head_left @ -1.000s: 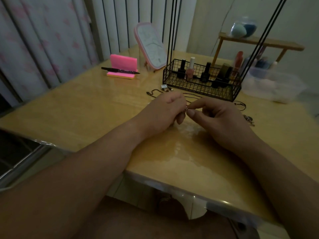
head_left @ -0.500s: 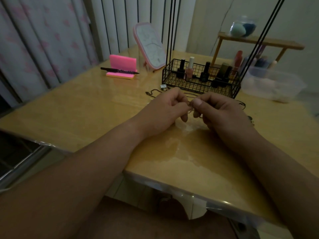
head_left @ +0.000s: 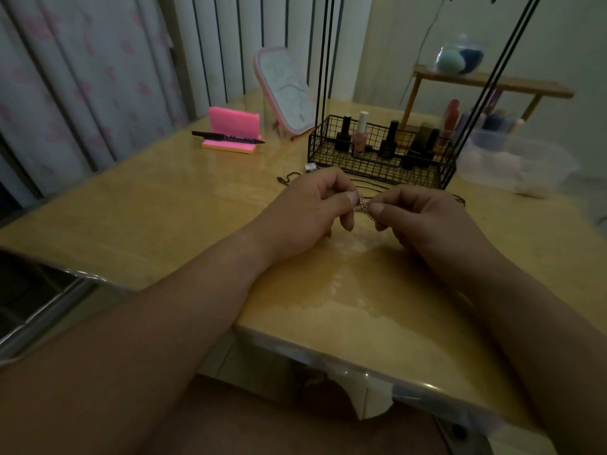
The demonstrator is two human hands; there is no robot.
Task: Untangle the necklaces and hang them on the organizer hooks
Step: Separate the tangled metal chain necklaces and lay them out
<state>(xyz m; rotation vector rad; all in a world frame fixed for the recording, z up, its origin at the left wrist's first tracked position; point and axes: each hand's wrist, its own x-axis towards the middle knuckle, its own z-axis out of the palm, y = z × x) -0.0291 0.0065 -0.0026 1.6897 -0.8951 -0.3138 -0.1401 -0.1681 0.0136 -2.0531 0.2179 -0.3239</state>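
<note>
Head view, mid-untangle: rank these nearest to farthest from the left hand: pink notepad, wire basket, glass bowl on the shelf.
1. wire basket, just beyond the left hand, slightly right.
2. pink notepad, back left.
3. glass bowl, back right, up on the shelf.

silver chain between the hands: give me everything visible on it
The chain is thin and silvery, apparently metal, made of small links. Only a short stretch shows, bunched into loops, with a bit hanging by the right thumb. The left hand and right hand both pinch it at the fingertips, over the table, in front of the wire basket. The rest is hidden.
</note>
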